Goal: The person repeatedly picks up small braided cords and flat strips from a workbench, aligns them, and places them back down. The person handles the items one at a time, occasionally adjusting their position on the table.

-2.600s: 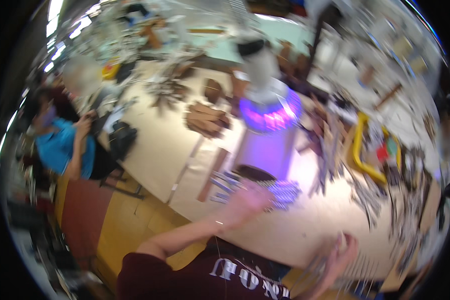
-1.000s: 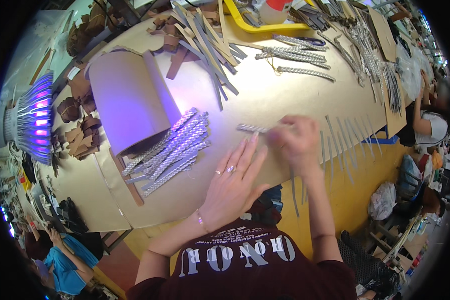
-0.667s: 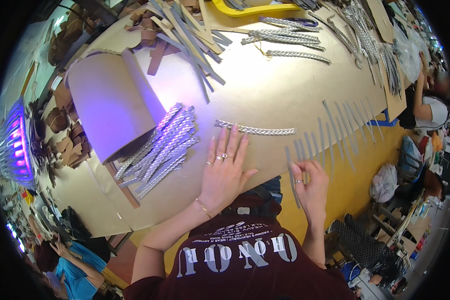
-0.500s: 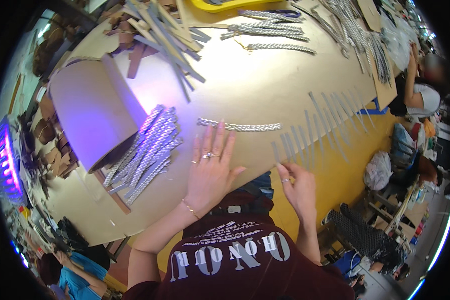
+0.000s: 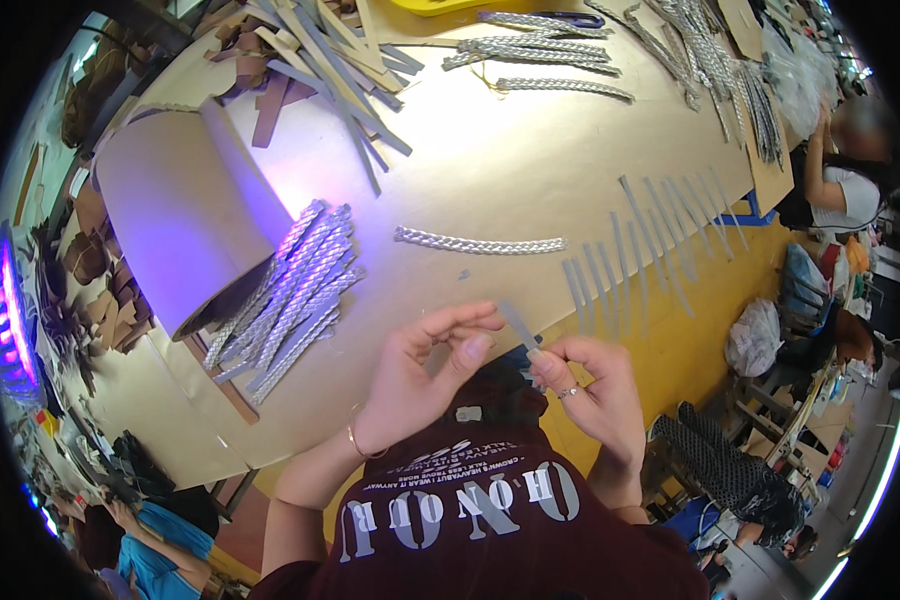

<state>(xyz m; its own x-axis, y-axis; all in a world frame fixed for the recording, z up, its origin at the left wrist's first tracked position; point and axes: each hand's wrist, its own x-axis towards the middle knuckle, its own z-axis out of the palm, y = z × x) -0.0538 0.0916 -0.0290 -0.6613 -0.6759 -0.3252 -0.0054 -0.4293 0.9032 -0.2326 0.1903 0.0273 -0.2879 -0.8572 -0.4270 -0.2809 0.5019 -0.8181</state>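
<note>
Lifted off the braided silver strap (image 5: 480,243) since the earlier frame is the left hand (image 5: 410,368), now drawn back toward the body; a flat grey strip (image 5: 516,325), pinched by the right hand (image 5: 597,395), is now brought across toward it. The strap is left lying on the table (image 5: 530,185), just beyond both hands.

Step in hand seems to be the readying of this one strip near the strap; for the next move, a steady pinch and a good grip on the strip's free end are probably called for.

Right hand: thumb and index closed on the strip's near end, strip tilted up and leftward. Left hand: half open, fingers bent, thumb held apart, fingertips by the strip's free end; whether it is touched cannot be told.

Beyond the right hand, more grey strips (image 5: 642,245) are laid in a row, some overhanging the table edge. Left of the left hand, a pile of braided straps (image 5: 295,300) is heaped against a brown roll (image 5: 185,195).
</note>
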